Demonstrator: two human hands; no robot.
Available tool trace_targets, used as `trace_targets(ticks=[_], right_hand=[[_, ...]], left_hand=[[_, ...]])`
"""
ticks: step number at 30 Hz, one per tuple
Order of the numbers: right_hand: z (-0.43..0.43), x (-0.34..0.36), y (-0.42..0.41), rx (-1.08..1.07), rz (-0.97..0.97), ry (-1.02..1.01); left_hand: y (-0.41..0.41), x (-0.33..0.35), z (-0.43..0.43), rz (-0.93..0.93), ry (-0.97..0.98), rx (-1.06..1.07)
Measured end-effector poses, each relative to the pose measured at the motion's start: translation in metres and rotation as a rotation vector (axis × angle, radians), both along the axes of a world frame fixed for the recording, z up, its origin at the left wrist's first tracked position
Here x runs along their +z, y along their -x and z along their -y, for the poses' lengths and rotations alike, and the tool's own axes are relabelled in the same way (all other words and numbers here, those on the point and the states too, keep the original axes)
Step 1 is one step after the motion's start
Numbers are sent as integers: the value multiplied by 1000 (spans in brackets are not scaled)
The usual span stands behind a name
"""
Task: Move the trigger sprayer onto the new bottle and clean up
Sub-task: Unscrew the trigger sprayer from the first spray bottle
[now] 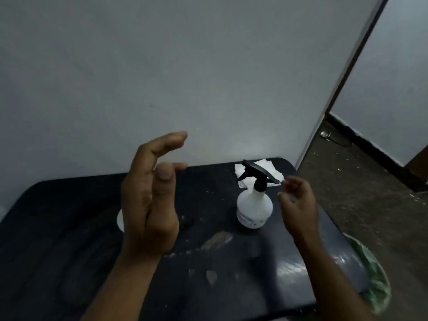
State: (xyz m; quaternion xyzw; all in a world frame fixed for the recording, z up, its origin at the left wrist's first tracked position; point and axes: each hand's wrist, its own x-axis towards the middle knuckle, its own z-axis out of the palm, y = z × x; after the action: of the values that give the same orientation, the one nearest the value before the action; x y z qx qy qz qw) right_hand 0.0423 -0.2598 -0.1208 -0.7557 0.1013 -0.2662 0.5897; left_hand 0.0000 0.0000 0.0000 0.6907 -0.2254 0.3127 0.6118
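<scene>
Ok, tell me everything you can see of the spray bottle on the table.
The spray bottle is white, looks like plastic, round-bodied with sloping shoulders and a small label low on its side, too blurred to read. A black trigger sprayer sits on its neck, its long top running from back-left to front-right. It stands upright on the dark table, toward the back right, in front of white paper tissues. Neither hand touches it; the right hand is close beside it.

No legible text, brand, number or sign anywhere in view. White bottle [254, 208] carries a label band near its base with faint grey marks; the print is too blurred and small to read. No other surface bears lettering.
</scene>
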Motion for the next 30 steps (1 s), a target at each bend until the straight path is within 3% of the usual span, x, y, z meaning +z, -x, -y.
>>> trace_targets(ticks=[4, 8, 13, 16, 22, 27, 30], right_hand=[[-10, -46, -12, 171, -232, 144], [-23, -55, -34, 137, -234, 185], [-48, -39, -49, 182, -174, 182], [-65, -14, -51, 225, -105, 96], [-98, 28, -39, 412, -68, -146], [-109, 42, -27, 511, -75, -140], [-97, 53, -28, 558, -3, -310]], left_hand=[[-15, -26, -8, -67, 100, 11], [-18, -52, -12, -115, 197, 16], [-11, -89, -6, -307, 350, -16], [-13, -101, 1, -325, 257, 14], [-35, -113, 9, -538, -183, -60], [-42, -127, 21, -557, -11, -223], [-44, -134, 18, -619, -14, -327]])
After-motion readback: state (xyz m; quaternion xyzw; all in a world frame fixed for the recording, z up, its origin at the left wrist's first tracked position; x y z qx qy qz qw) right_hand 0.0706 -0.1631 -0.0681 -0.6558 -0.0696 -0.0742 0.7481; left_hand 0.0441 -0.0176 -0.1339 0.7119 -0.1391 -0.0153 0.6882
